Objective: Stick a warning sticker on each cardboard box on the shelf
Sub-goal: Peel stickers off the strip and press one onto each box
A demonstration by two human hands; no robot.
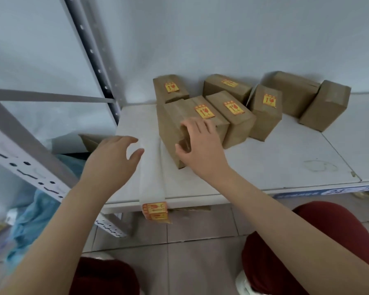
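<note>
Head view: my right hand (pixel 197 145) gripped the nearest box (pixel 185 110) (already stickered) on the shelf (pixel 285 165); my left hand (pixel 115 154) hovered, fingers open, above the sticker strip (pixel 155 210). I judged two rear-right boxes (pixel 292 92) unlabelled; next, peel a sticker.

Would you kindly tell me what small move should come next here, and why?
Probably the open left hand should drop to the sticker strip hanging off the shelf edge and peel one: the right rear box and far-right box show no sticker.
</note>
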